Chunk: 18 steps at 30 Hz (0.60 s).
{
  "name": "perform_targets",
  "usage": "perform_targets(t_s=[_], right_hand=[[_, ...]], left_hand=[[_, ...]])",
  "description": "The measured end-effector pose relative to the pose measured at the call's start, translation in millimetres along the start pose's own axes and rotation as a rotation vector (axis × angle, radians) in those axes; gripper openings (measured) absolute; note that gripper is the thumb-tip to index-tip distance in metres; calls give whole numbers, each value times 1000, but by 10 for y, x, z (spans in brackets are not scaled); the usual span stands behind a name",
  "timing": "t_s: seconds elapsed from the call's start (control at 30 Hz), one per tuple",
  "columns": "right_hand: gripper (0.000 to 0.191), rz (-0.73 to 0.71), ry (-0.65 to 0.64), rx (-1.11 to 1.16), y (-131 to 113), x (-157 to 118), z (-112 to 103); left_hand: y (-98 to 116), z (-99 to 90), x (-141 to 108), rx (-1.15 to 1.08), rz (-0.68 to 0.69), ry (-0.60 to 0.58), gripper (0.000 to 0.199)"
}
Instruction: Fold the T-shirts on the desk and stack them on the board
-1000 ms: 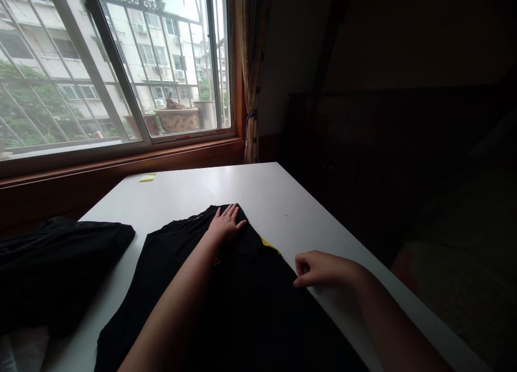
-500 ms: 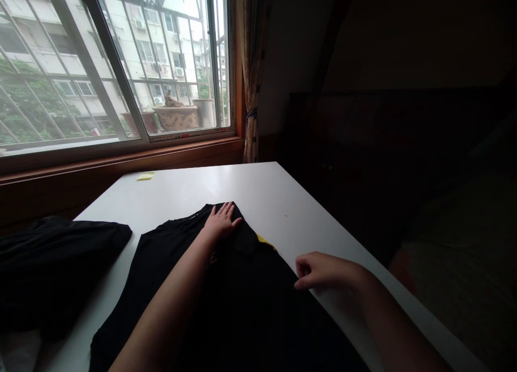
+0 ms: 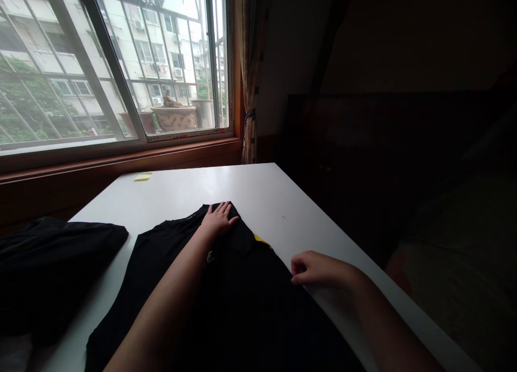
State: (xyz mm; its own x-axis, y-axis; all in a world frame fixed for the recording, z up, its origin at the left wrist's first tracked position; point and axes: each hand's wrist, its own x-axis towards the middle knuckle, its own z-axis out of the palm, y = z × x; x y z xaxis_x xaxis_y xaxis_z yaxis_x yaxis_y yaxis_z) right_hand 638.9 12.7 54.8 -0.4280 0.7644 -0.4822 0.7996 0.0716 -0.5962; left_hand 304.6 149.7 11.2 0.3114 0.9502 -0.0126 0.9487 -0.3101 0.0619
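A black garment (image 3: 250,302) lies spread over the white table (image 3: 250,186), with a small light print near its middle. My left hand (image 3: 218,219) rests flat on its far end, fingers spread, holding nothing. At the garment's right edge is my right hand (image 3: 313,268), its fingers curled together; whether cloth is pinched in them is hidden. Between the two hands a bit of yellow (image 3: 262,240) shows at the garment's edge.
More black cloth (image 3: 60,264) lies in a heap at the table's left side. A yellow paper slip (image 3: 142,176) is at the far left corner. Beyond the table are a window (image 3: 173,65) and a tied curtain (image 3: 249,92). The right side is dark.
The view has shifted slightly, so everything sits a little further left. Both hands keep nearly the same pose and place on the garment.
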Motion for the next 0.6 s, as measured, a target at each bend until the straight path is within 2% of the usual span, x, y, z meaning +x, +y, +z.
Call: perform_targets(t_s=[0.2, 0.37, 0.47, 0.6], right_hand=[[17, -30, 20, 94, 89, 65, -12], [15, -72, 21, 94, 117, 74, -27], [15, -71, 13, 103, 124, 77, -27], [16, -69, 15, 102, 135, 88, -18]], left_hand=[[13, -13, 43, 2, -13, 19, 73], [-20, -21, -93, 13, -37, 124, 63], [-242, -114, -279, 19, -128, 224, 53], [-796, -291, -574, 15, -353, 277, 46]])
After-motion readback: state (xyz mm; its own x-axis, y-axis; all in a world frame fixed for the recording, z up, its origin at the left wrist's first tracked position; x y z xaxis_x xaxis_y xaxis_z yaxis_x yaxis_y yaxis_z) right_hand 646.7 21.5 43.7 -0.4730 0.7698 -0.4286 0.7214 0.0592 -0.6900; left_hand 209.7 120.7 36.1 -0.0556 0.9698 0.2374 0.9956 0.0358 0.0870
